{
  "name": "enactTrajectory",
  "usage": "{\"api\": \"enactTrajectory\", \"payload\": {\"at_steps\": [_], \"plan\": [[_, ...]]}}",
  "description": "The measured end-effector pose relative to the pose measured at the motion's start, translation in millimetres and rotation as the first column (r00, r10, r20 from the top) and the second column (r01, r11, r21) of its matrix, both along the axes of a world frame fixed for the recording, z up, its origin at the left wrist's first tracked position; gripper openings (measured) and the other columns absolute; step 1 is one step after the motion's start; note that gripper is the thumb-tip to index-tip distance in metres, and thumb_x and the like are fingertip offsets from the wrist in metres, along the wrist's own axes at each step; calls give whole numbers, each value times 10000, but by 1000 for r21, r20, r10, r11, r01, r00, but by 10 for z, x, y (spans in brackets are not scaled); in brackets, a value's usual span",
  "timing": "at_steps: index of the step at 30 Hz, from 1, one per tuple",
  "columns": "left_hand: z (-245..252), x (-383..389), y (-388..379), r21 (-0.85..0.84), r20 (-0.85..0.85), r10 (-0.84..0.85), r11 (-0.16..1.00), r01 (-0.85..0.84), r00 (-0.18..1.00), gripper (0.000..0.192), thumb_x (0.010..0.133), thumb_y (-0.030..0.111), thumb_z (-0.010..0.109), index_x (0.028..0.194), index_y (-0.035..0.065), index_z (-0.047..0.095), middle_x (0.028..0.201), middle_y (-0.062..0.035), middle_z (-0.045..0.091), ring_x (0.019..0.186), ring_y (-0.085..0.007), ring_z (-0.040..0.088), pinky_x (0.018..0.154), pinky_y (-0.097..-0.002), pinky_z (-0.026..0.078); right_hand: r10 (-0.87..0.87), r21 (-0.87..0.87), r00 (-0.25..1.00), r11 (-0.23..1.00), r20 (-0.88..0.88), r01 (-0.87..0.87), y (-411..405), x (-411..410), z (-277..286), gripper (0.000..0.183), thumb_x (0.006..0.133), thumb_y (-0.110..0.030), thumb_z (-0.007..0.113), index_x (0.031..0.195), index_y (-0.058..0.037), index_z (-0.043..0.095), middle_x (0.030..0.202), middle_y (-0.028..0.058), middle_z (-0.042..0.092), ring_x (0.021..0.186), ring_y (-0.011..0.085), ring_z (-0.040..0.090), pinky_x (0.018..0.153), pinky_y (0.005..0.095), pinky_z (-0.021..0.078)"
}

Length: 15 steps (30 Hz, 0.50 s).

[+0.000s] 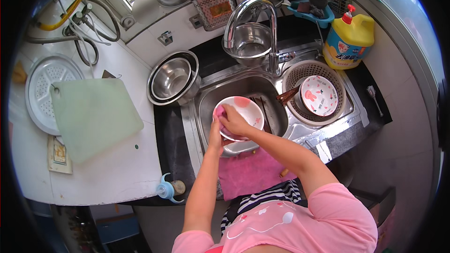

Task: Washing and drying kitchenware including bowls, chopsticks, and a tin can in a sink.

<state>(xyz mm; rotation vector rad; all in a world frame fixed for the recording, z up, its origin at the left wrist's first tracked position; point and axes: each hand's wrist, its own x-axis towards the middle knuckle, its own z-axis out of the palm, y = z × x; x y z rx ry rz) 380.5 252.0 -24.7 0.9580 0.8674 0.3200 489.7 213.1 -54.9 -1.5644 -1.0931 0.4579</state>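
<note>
Over the sink basin (211, 112) a white bowl with pink decoration (254, 112) is held tilted. My left hand (215, 133) grips the bowl by its left rim. Inside the bowl, my right hand (236, 122) presses a pink cloth (220, 110) against the wall near that rim; part of the cloth is hidden under the fingers. Dark chopsticks (264, 112) lie in the basin behind the bowl. To the right, a perforated plastic basket (290, 107) holds a rabbit-patterned bowl (319, 95) and some brown wooden utensils (289, 95).
A chrome faucet (273, 42) arches over the sink, with a steel pot (248, 44) behind it. Nested steel bowls (172, 77) stand left. A yellow detergent jug (349, 42) is at back right. A pink cloth (249, 174) drapes the front edge; a baby bottle (169, 189) lies nearby.
</note>
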Motion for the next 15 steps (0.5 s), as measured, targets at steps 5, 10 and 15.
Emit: {"api": "enactTrajectory", "payload": {"at_steps": [5,10,15], "plan": [[-48,-132,301,153,215,61,984,-95,975,560,912,483,400,1314,95,368,1233,-107,487,1045,-212,547,839,-308,463,456,-169,884,884,98,-437,-491,-87,233,409,814,-280,565,1115,-16,476,996,173,562,934,317,548,816,386,415],[105,-217,560,25,-57,-166,986,168,984,516,898,434,459,1320,152,374,1247,-118,482,1042,-226,552,848,-343,474,375,-152,583,906,721,-395,-721,273,121,354,698,-190,627,1032,-116,537,872,66,620,848,269,590,704,422,430],[257,-275,441,261,-302,-139,939,222,943,591,820,382,608,1314,150,381,1278,-132,444,1056,-285,543,920,-398,428,590,-386,723,799,360,-461,-710,396,464,423,682,-178,687,1075,-110,545,805,138,612,752,316,604,656,401,462]]}}
